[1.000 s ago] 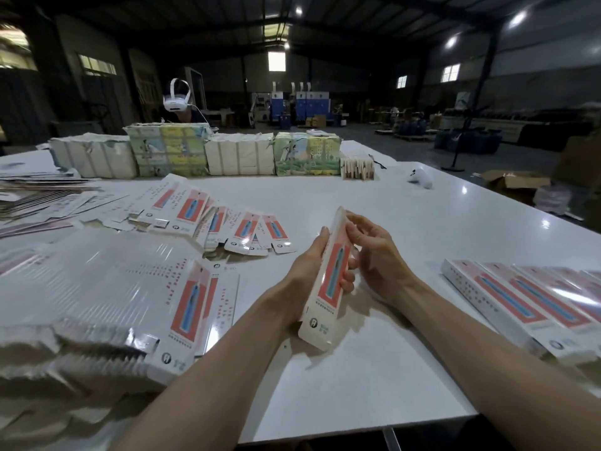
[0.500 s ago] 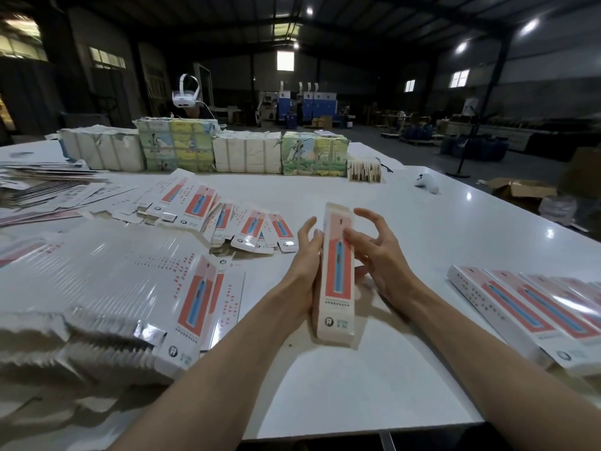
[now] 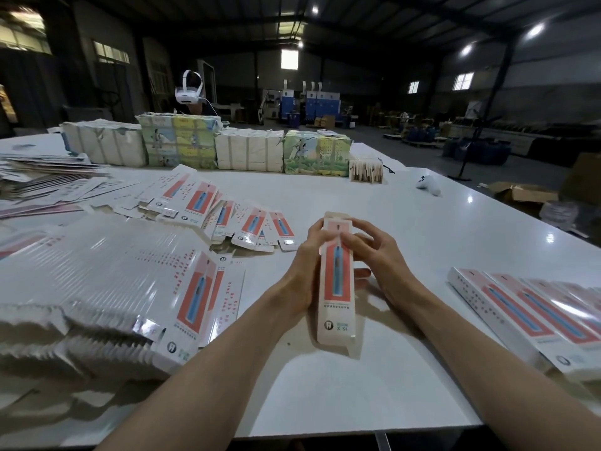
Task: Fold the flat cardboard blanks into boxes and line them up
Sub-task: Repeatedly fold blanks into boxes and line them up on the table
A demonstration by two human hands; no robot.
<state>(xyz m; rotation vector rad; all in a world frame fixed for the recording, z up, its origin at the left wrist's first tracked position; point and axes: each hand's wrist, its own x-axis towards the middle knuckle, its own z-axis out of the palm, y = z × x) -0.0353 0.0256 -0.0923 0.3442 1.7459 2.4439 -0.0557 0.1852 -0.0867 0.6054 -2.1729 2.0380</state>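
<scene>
A long white box point(image 3: 336, 301) with a red panel and a blue toothbrush picture stands tilted above the white table point(image 3: 357, 395), its far end flap up. My left hand point(image 3: 304, 271) grips its left side. My right hand point(image 3: 374, 252) holds the upper right side, fingers curled over the front near the top. A big fanned stack of flat blanks point(image 3: 107, 288) lies at the left. Finished boxes point(image 3: 533, 314) lie side by side in a row at the right.
More loose blanks point(image 3: 227, 216) are scattered behind the stack. Wrapped paper bundles point(image 3: 208, 148) line the far edge. A white controller point(image 3: 429, 185) lies at the far right. A person with a white headset point(image 3: 190, 92) stands behind the bundles.
The box has turned from tilted on edge to face up. My right hand has closed from spread fingers onto its upper end, and my left hand has slid up along its side.
</scene>
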